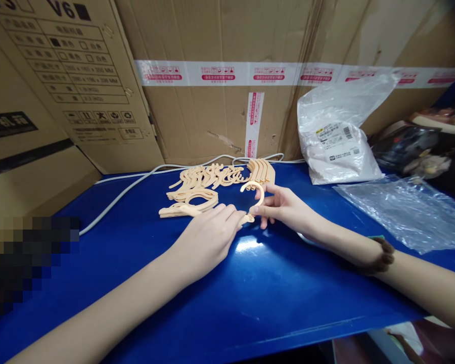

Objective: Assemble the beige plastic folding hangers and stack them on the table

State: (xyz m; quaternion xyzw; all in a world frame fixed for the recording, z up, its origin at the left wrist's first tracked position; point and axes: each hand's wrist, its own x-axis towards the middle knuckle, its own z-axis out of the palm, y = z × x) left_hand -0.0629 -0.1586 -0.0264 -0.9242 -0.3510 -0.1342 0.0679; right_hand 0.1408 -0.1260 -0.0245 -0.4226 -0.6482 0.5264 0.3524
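Between my hands is a cream plastic hanger hook (263, 194), its open curve upward. My right hand (282, 205) pinches the hook near its lower end with thumb and fingers. My left hand (210, 235) is closed around a cream hanger arm (189, 210), whose ends stick out on both sides of the fist. The hook's base meets the arm's right end; whether they are joined is hidden by my fingers. Just behind my left hand lie stacked cream hanger pieces (170, 196). Farther back sit a row of loose hooks (202, 177) and a bundle of curved hanger arms (265, 169).
Everything rests on a blue table (258, 283). A white cable (127, 189) runs along the back, before a large cardboard box (212, 116). To the right are a white plastic bag (337, 151) with a label and a clear plastic sheet (413, 217). Another carton (72, 81) stands left.
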